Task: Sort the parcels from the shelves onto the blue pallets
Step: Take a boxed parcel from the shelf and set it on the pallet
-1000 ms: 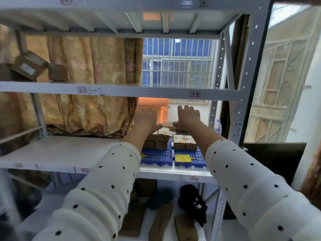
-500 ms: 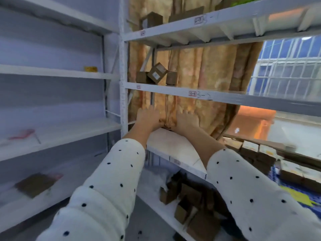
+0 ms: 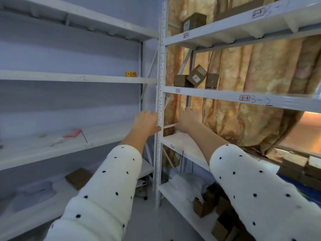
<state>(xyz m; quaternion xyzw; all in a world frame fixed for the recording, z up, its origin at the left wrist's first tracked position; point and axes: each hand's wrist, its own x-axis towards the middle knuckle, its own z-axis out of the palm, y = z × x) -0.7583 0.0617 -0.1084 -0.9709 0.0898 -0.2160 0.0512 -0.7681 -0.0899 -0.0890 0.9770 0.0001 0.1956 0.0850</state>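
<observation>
Room: white shelving (image 3: 225, 96), three brown parcels (image 3: 197, 78) far.
Left hand (image 3: 146, 120): released, empty.
Right hand (image 3: 188, 119): released, empty.

Both arms stretched forward, hands empty

The left hand (image 3: 146, 120) and the right hand (image 3: 186, 119) reach out at about the same height, side by side with a gap between them, backs toward the camera. The fingers of each point forward and up, loosely straight and slightly spread; neither hand has a grip on anything. Both forearms are bare from wrist to mid-forearm, and above that each arm wears a white sleeve (image 3: 107, 186) dotted with small dark spots. The left arm rises from the lower left, the right arm from the lower right, so the two converge toward the hands. Fingertips are somewhat blurred.
</observation>
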